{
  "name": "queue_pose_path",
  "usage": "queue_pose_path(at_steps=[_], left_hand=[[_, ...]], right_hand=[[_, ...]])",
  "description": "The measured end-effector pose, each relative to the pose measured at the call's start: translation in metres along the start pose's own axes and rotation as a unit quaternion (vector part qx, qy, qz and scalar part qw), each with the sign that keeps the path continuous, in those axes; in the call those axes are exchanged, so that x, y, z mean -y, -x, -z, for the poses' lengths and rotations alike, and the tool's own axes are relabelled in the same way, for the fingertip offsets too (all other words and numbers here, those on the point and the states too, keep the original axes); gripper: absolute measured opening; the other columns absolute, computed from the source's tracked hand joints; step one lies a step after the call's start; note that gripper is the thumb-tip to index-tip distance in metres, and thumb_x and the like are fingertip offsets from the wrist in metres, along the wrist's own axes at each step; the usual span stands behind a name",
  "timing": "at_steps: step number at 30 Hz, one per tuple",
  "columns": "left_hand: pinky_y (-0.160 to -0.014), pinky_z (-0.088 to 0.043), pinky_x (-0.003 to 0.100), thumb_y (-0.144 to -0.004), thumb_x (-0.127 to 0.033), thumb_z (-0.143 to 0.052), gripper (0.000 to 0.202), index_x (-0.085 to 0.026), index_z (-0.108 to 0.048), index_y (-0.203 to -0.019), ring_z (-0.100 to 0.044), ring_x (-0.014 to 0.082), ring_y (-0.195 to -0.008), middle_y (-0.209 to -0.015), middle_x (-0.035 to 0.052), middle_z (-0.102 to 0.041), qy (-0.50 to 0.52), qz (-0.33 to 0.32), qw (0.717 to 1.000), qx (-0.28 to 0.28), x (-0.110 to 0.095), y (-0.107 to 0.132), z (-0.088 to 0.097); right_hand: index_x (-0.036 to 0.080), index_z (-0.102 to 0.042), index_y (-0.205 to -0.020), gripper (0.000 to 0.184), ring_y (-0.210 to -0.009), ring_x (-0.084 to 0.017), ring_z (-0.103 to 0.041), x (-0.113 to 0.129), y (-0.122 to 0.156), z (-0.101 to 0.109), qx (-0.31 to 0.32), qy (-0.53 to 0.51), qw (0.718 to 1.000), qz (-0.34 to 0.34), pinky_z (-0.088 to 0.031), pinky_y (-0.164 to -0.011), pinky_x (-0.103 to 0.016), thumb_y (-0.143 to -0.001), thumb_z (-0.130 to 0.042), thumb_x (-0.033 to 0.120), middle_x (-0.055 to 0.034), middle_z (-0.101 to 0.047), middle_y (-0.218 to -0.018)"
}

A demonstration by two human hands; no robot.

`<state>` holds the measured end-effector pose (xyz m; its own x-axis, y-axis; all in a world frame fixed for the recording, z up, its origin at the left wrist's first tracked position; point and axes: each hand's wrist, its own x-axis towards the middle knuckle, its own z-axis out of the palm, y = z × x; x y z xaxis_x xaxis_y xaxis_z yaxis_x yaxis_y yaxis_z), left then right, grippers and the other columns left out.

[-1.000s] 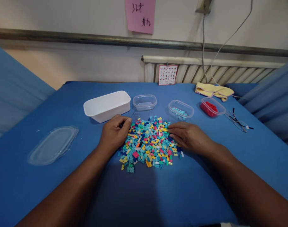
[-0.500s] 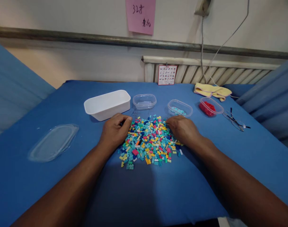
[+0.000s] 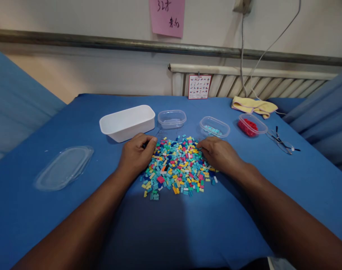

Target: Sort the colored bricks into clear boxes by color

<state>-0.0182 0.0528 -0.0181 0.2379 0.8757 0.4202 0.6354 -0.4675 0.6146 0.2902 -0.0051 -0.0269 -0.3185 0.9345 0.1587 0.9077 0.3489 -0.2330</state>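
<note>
A loose heap of small toy building bricks in turquoise, yellow, pink, green and dark blue lies on the blue cloth between my hands. My left hand rests at the heap's upper left edge, fingers curled and the thumb bent toward them. At the upper right edge, my right hand touches the bricks with its fingertips drawn together. Whatever either hand holds is hidden by the fingers. Behind my right hand stands a clear tub with some light-blue bricks in it.
A white bin and a clear tub stand behind the heap. Clear lids lie at left. To the right are a tub of red pieces, eyeglasses and a yellow cloth. A small picture card hangs on the radiator.
My view has tilted slightly, so the background sits a little higher. My right hand has shifted very slightly at the heap's edge; my left hand stays in place.
</note>
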Motion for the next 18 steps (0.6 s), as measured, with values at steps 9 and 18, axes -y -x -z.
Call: queue_pose_path(at_steps=[9,18], left_hand=[[-0.080,-0.051,0.032,-0.101,-0.038,-0.060,0.027,-0.021,-0.077,-0.088,-0.068,0.0200,-0.084,-0.086,0.0024,-0.072,0.003,0.011,1.000,-0.002,0.001,-0.001,0.000],[-0.082,-0.052,0.033,-0.101,-0.042,-0.060,0.028,-0.023,-0.076,-0.088,-0.069,0.0216,-0.085,-0.088,0.0023,-0.073,-0.002,0.011,1.000,0.002,0.000,-0.001,0.001]], right_hand=[[0.020,-0.077,-0.120,0.025,-0.098,-0.028,-0.073,-0.025,0.011,0.026,-0.241,-0.020,0.970,0.025,-0.057,-0.091,-0.043,-0.104,-0.058,0.023,-0.0125,-0.080,-0.106],[0.019,-0.077,-0.125,0.030,-0.101,-0.031,-0.074,-0.059,0.009,0.024,-0.288,0.031,0.957,-0.029,-0.058,-0.092,-0.047,-0.105,-0.056,0.022,-0.0133,-0.082,-0.112]])
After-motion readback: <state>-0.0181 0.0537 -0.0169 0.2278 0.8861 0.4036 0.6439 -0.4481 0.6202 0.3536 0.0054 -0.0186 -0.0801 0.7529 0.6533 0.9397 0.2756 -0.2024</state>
